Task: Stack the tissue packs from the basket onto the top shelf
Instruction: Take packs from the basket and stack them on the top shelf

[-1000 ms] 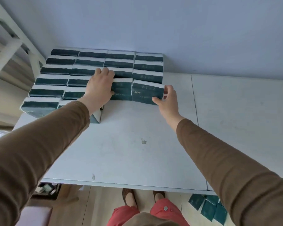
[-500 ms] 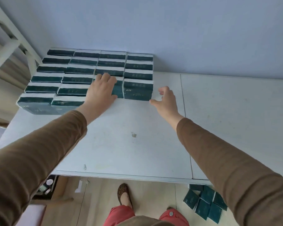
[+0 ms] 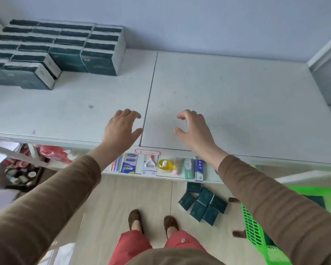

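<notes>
Hovering empty with fingers loosely curled, the left hand and right hand hold nothing. Stacked tissue packs sit far beyond the left hand; several loose packs below and the green basket suggest work remains.

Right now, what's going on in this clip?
A person is stocking dark green tissue packs on a white top shelf; rows already stand at its back left. Both hands, left hand and right hand, hover empty over the shelf's front edge. More loose packs lie on the floor beside a green basket.
</notes>
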The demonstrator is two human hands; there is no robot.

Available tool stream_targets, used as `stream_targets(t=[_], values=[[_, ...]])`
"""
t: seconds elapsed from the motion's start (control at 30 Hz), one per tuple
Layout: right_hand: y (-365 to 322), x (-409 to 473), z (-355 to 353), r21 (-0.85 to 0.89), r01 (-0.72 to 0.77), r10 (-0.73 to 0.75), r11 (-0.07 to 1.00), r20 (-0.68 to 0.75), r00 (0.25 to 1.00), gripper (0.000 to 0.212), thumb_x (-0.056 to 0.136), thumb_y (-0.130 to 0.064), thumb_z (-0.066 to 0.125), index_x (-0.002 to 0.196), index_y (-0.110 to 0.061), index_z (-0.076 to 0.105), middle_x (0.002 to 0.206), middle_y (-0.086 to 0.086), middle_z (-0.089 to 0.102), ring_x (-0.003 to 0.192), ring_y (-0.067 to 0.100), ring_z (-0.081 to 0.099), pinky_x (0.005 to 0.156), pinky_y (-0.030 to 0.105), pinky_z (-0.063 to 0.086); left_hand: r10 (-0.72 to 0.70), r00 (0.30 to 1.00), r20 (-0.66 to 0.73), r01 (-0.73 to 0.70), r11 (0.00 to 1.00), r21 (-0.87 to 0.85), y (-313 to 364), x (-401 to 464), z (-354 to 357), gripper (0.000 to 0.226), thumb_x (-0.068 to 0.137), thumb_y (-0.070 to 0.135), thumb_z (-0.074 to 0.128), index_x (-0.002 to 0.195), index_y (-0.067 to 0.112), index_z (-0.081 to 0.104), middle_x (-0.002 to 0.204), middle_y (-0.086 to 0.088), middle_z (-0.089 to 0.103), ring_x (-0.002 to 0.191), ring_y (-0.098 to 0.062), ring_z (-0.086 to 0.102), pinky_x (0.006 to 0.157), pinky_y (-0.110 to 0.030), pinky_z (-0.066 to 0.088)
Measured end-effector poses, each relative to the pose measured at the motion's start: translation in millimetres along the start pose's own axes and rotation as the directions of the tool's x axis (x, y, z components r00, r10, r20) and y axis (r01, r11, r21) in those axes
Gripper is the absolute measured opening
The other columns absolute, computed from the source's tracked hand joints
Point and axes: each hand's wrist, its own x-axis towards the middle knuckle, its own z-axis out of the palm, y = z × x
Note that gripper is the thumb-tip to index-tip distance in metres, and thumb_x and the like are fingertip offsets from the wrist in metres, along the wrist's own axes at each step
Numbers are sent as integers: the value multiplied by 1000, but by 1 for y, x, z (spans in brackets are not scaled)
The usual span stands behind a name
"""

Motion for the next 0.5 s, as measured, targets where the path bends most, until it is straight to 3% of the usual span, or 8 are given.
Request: stream_targets(t=[0.27,0.4,0.5], values=[[89,-147,-39,19,-88,90,996,-109,990,31,93,-24,63,122,-19,56,119,-5,57,112,14,46,93,28,41,173,985,-6,-172,978,-120,125,-82,63,33,86,29,69,117,19,61,108,1,62,102,-26,51,81,-39,46],[144,-230,-39,60,-207,211,977,-85,974,28,91,-23,66,117,-20,57,110,-15,50,106,7,45,87,20,34,187,980,64,-173,968,-184,177,-132,111,32,87,28,69,117,17,62,110,-1,63,105,-27,51,86,-40,45],[192,-284,-43,70,-341,343,938,-16,939,31,91,-23,68,120,-18,57,114,-10,54,110,13,50,92,25,39,176,967,183,-137,969,-206,216,-173,147,34,89,29,66,120,18,61,116,-2,62,113,-26,49,95,-39,43]])
